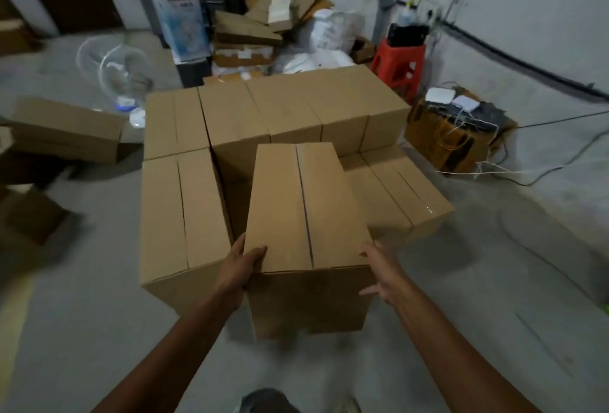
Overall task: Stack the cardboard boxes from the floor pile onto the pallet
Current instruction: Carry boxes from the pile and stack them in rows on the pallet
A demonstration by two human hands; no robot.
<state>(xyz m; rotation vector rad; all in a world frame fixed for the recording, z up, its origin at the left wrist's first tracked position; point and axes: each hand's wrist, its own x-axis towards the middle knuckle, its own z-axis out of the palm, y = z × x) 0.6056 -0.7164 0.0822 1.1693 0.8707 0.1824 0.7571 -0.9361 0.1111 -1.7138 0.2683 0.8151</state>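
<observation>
left hand (242,269) grips box (296,208) near corner | right hand (379,277) spread open beside it | blue carton (178,10) print unreadable

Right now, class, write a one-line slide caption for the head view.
Left hand grips a box, right hand open at its side, before stacked boxes.

Bare floor (494,280) lay open to the right of the front box (296,215) and toward the person, leaving the right hand (382,271) free room. On the left, a tall box (178,215) stood close, and the left hand (240,267) gripped at the narrow gap. A back row of boxes (296,106) walled off the far side. Low boxes (402,195) and cables (543,175) crowded the right rear.
</observation>
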